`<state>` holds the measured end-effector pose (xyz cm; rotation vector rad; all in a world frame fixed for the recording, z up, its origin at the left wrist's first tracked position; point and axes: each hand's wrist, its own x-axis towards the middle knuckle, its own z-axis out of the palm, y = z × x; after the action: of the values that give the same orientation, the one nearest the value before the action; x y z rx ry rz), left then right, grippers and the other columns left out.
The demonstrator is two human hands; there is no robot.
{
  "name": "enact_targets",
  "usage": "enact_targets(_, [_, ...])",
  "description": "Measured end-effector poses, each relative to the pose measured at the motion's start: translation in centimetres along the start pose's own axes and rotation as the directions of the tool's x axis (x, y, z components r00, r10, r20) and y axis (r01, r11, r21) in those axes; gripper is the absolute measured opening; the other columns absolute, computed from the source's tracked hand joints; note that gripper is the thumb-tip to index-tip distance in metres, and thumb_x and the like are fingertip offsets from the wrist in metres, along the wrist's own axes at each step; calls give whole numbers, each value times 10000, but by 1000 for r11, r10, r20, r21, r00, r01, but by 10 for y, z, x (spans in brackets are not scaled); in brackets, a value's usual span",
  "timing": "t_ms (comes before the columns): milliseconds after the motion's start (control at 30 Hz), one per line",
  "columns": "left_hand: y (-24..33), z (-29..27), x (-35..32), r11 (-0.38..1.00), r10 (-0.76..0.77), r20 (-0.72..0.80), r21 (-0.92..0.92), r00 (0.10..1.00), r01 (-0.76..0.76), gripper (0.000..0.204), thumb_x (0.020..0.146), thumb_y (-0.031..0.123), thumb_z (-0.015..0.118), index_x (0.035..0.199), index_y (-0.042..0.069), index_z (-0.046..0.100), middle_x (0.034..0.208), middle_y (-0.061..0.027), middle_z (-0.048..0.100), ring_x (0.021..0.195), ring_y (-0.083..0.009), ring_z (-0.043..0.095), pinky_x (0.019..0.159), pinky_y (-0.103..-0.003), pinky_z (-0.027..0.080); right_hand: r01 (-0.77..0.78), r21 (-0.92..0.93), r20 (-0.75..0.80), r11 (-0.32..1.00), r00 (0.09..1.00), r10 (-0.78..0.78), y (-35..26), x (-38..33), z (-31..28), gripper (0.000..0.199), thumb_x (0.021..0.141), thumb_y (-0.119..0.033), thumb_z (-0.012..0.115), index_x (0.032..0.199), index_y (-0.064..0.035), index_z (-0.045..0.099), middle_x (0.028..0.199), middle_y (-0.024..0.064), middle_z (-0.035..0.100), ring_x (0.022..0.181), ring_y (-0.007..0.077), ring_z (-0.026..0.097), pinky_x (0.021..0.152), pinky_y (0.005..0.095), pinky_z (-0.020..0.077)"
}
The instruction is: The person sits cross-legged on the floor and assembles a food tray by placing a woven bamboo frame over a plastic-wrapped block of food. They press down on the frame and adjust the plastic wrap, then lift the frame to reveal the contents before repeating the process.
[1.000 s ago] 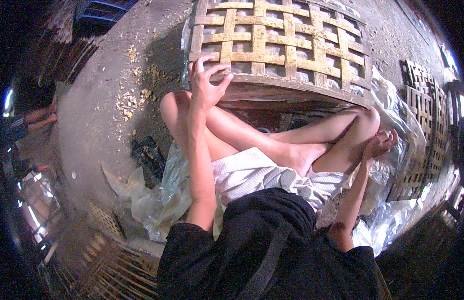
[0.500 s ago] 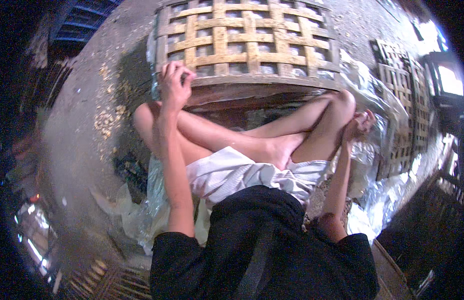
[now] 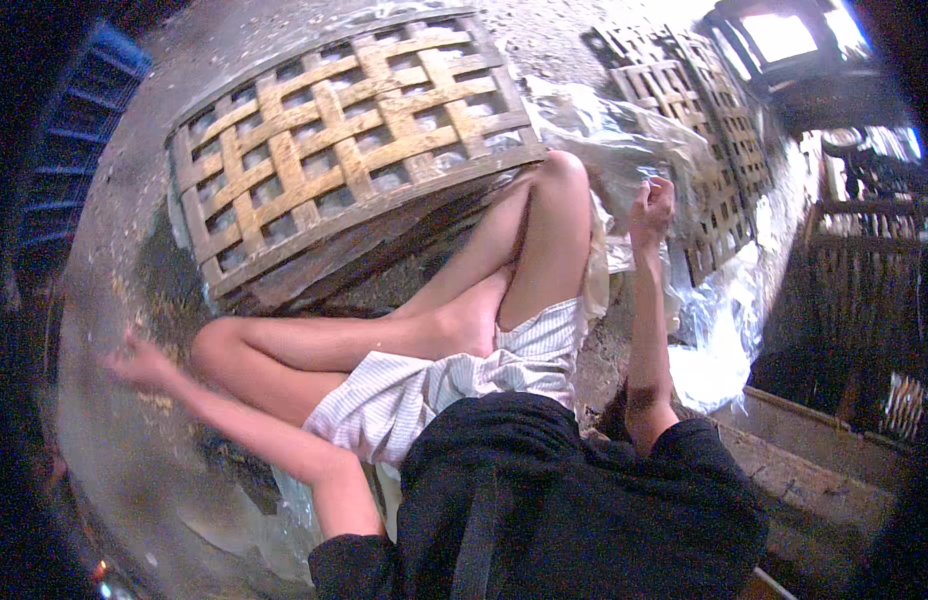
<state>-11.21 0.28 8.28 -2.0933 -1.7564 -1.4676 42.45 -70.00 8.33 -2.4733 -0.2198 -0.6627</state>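
My left hand (image 3: 139, 362) reaches far out to the left, low over the floor beside my left knee, and is smeared by motion. Its fingers cannot be read clearly. My right hand (image 3: 652, 205) is raised beyond my right knee with its fingers curled together; whatever they may hold is too small to make out. Crumpled clear plastic sheeting (image 3: 624, 140) lies just behind it. In front of my crossed legs stands a wooden frame with a woven slat lattice (image 3: 334, 130), pale material showing through its gaps. Neither hand touches it.
More lattice panels (image 3: 719, 130) lie at the far right. Bright plastic (image 3: 719, 340) is spread on the floor to my right, near a wooden beam (image 3: 804, 450). A blue slatted object (image 3: 89, 130) stands at the far left.
The view has swung to the right. My left hand has left the lattice frame's near left corner and gone out to the left over the floor. My right hand stays closed.
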Motion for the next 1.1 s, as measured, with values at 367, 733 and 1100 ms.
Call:
enact_targets(367, [46,47,-57,938,-85,255,-305,963,163,355,972,298,753,1226,50,729,1190,-110,738,1069,-244,677,930,-375,538,-489,-477,80,730,803,590,186,88,-54,697,839,-505,775,1271,25,641,1279,297,620,1226,459,583,1024,485,479])
enact_targets(733, [40,36,-44,905,-56,318,-385,946,183,338,1024,259,690,1265,22,688,1207,-144,707,1089,-224,673,921,-369,547,-750,31,158,660,656,738,155,61,-70,405,802,-313,783,1064,-7,746,1007,121,714,863,249,643,800,426,521])
enact_targets(1100, [43,52,-49,886,55,394,-442,917,137,290,1050,269,651,1203,32,717,1180,-93,732,1004,-188,681,851,-331,545,-44,-156,-490,987,871,-39,156,217,-140,303,1001,-305,706,1104,-25,650,957,81,680,798,175,620,702,356,531])
